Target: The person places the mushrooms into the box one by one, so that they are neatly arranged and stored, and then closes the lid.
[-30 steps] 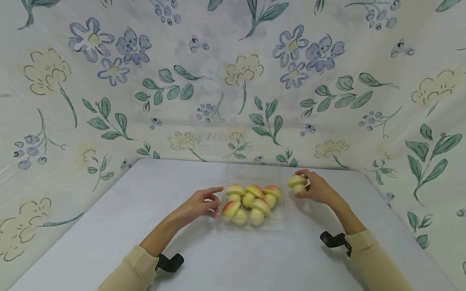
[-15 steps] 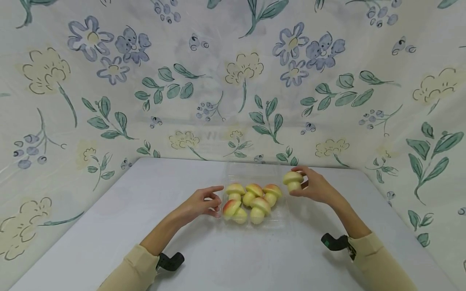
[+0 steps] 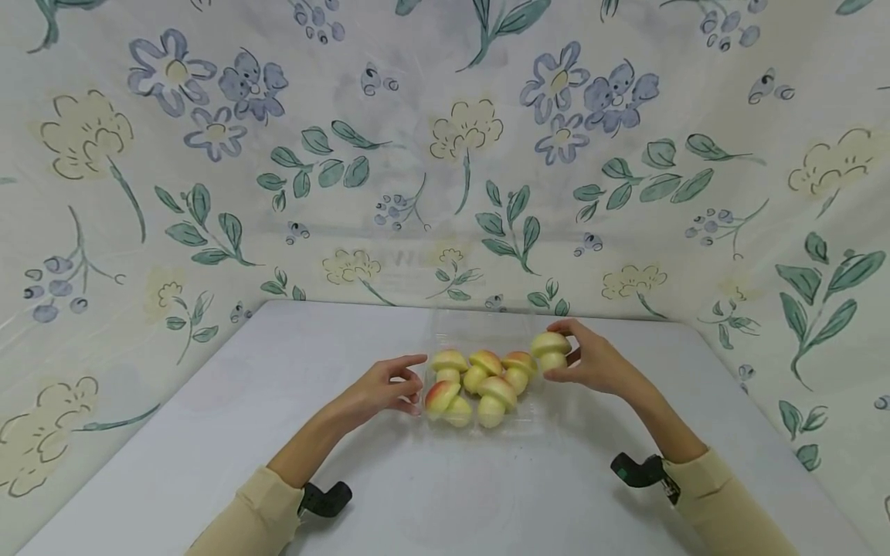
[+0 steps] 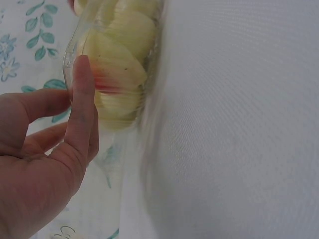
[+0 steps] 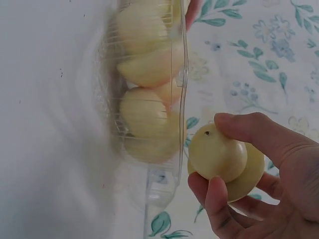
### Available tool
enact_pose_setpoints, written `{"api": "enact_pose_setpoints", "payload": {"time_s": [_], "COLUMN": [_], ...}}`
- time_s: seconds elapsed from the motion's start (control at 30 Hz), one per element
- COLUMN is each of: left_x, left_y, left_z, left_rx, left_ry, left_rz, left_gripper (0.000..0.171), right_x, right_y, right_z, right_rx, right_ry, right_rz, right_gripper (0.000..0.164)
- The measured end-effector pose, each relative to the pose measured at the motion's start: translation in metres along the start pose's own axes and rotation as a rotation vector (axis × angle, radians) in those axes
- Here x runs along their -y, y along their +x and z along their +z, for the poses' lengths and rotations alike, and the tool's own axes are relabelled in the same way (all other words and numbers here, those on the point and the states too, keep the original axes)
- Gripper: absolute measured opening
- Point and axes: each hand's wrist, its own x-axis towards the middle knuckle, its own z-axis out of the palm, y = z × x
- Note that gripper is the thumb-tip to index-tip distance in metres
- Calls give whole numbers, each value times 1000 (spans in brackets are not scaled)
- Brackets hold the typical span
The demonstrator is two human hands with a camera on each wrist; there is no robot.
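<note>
A clear plastic container [image 3: 538,413] stands on the table with several yellow-green mushrooms [image 3: 497,394] inside, some blushed red on the cap. My right hand [image 3: 598,359] holds another pale mushroom [image 3: 551,351] by thumb and fingers, just off the container's far right corner. In the right wrist view, this mushroom [image 5: 219,152] turns its round stem end, marked by a dark spot, to the camera. At the container's left side, my left hand [image 3: 382,392] touches the wall with spread fingers. The left wrist view shows its thumb [image 4: 82,89] against the container's edge [image 4: 69,55].
A white table [image 3: 278,355] spreads around the container. Behind it hangs a white cloth [image 3: 417,193] printed with flowers and leaves. A transparent lid [image 3: 480,328] seems to lie raised or folded back behind the container. Black wrist mounts [image 3: 325,500] sit under both forearms.
My right hand has moved left with its mushroom, from beside the container to its far right corner. The left hand and the mushrooms inside have stayed in place.
</note>
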Motion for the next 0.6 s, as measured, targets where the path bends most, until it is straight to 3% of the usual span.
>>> {"api": "enact_pose_setpoints", "payload": {"time_s": [0.6], "left_x": [1], "left_y": [1], "left_z": [0], "left_rx": [-3], "left_ry": [-2], "left_rz": [-1], "left_gripper": [60], "right_x": [7], "right_y": [-2], "right_z": [7], "right_rx": [50], "right_ry": [-15], "right_rz": [-113], "right_gripper": [70]}}
